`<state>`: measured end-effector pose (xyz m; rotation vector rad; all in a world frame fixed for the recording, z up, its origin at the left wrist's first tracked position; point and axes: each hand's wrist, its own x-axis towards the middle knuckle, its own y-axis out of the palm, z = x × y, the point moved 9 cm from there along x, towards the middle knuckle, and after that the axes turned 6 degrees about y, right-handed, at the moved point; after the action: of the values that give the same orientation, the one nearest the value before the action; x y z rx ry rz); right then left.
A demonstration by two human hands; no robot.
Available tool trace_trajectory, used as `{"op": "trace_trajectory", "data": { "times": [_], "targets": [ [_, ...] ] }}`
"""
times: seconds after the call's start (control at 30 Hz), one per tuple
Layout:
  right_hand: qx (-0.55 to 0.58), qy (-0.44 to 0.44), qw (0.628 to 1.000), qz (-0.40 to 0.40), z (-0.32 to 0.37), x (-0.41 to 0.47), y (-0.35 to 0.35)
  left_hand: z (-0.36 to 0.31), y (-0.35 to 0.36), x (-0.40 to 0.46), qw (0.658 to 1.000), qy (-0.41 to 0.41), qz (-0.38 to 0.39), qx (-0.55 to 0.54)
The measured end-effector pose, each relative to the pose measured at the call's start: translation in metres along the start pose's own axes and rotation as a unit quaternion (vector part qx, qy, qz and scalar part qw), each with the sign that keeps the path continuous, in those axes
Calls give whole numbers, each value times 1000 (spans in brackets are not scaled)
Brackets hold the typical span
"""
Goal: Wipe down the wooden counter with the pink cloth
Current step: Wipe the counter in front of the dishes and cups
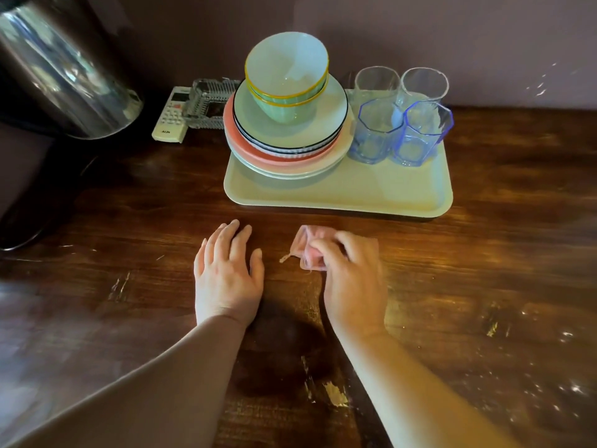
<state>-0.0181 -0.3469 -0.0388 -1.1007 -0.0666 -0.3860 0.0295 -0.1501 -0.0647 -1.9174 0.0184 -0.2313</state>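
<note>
Right hand (350,279) fingers curled, gripping crumpled pink cloth (307,248) on dark scratched wooden counter (484,286), just before pale yellow rectangular tray (339,192). Left hand (227,273) flat on counter, fingers spread, holding nothing. White remote control (171,116) near wall, lettering too blurred to read.

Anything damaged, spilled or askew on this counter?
Yes: the wooden counter has a pale chipped patch in its finish near the front edge, plus lighter scuffs at left and right. The top bowl sits tilted in its stack.
</note>
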Motion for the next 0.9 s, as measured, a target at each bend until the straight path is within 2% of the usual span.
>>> {"op": "trace_trajectory", "data": {
  "times": [0.2,0.33,0.47,0.6,0.8,0.9],
  "targets": [
    [-24,-15,1000,0,-1,41,-3,-2,-1,1,1000,-1,0,2],
    [37,21,999,-21,-6,8,-15,-2,-2,1,1000,2,-1,2],
    [22,-7,1000,-5,-9,9,-17,-2,-1,1,1000,0,1,8],
    [1,17,1000,4,-11,35,-15,-2,0,1,1000,5,-4,14],
    [6,8,1000,6,-17,-13,-21,-3,0,2,1000,8,-2,10],
    [4,17,1000,-4,-23,14,-22,-4,1,2,999,19,4,27]
  ]
}}
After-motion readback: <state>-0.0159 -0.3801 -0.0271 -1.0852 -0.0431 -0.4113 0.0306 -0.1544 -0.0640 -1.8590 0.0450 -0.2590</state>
